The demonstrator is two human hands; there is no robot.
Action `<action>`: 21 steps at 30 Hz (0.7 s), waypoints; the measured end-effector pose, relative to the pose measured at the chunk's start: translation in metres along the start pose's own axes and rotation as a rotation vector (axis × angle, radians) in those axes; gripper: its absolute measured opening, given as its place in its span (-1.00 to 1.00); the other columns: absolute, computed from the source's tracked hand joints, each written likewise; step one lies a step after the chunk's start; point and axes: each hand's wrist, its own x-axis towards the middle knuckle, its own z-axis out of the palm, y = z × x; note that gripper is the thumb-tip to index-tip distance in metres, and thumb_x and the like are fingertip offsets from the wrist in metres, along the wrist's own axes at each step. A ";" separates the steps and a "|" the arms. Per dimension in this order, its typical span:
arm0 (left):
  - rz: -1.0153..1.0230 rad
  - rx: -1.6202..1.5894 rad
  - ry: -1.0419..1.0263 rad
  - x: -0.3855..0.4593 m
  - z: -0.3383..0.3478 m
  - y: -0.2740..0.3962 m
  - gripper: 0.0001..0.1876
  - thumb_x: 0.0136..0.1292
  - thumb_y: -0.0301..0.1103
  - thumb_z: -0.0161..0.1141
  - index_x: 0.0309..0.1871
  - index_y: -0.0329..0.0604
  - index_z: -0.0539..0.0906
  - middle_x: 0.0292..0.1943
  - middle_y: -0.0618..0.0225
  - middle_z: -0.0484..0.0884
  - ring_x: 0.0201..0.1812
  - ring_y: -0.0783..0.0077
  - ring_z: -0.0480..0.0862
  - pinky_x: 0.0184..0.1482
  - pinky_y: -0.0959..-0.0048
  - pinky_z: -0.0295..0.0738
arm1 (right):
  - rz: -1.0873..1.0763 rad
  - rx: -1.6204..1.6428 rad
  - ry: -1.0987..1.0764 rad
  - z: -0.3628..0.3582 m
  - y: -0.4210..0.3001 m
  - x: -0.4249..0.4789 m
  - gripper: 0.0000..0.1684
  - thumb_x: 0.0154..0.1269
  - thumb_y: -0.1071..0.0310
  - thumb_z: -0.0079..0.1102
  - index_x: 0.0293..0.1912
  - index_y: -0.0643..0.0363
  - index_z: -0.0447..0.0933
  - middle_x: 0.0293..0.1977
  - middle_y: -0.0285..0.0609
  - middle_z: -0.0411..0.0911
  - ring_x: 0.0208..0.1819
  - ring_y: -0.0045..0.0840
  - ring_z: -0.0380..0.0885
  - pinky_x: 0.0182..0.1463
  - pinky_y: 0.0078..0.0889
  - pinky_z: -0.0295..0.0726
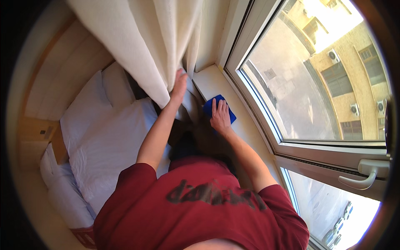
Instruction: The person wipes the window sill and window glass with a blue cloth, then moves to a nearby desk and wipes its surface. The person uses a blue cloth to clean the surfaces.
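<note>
My right hand (221,118) lies with its fingers spread over a folded blue cloth (231,116), pressing it on the white windowsill (247,125). Part of the cloth is hidden under the palm. My left hand (180,83) is raised against the lower folds of a cream curtain (168,40); whether its fingers grip the fabric cannot be told. The curtain hangs to the left of the sill, in front of me.
A bed with white bedding (106,137) and pillows is at the left, beside a wooden headboard (65,68). Along the right runs a white-framed window (265,128) with a handle (365,178). A second bed with white bedding (65,197) shows at lower left.
</note>
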 end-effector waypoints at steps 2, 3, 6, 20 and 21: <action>0.003 -0.063 0.091 0.041 -0.043 0.012 -0.21 0.39 -0.34 0.10 0.65 0.07 0.06 0.54 -0.05 0.20 0.36 0.20 0.43 0.31 0.16 0.41 | 0.048 0.020 -0.045 0.005 -0.011 0.041 0.06 0.06 0.21 0.33 0.46 0.45 0.11 0.28 0.37 0.24 0.41 0.20 0.20 0.46 0.11 0.23; -0.002 -0.060 0.114 0.055 -0.060 0.017 -0.22 0.40 -0.33 0.09 0.65 0.08 0.05 0.56 -0.07 0.16 0.39 0.18 0.41 0.33 0.13 0.38 | 0.078 0.028 -0.015 0.006 -0.017 0.057 0.03 0.06 0.22 0.31 0.45 0.45 0.14 0.27 0.36 0.25 0.42 0.20 0.19 0.47 0.10 0.23; 0.011 0.002 0.112 0.078 -0.090 0.023 -0.22 0.41 -0.29 0.12 0.64 0.04 0.04 0.57 -0.11 0.13 0.47 0.13 0.29 0.38 0.07 0.30 | 0.162 0.015 -0.032 0.010 -0.033 0.097 0.01 0.07 0.16 0.32 0.44 0.44 0.20 0.28 0.35 0.27 0.47 0.22 0.12 0.48 0.11 0.21; 0.210 0.656 -0.608 0.007 -0.033 -0.004 -0.60 0.34 -0.39 0.18 0.22 -0.31 0.57 0.23 -0.03 0.60 0.29 -0.02 0.56 0.36 0.23 0.42 | 0.202 0.011 -0.001 0.012 -0.031 0.121 0.11 0.04 -0.09 0.38 0.46 0.31 0.23 0.34 0.26 0.28 0.52 0.09 0.08 0.53 0.19 0.04; 0.457 0.769 -0.585 -0.007 -0.019 -0.008 -0.61 0.33 -0.41 0.17 0.22 -0.29 0.57 0.26 -0.07 0.56 0.31 -0.09 0.52 0.37 0.20 0.40 | 0.205 0.022 0.011 0.010 -0.026 0.104 0.11 0.03 -0.10 0.37 0.46 0.29 0.24 0.35 0.23 0.29 0.51 0.06 0.11 0.53 0.18 0.05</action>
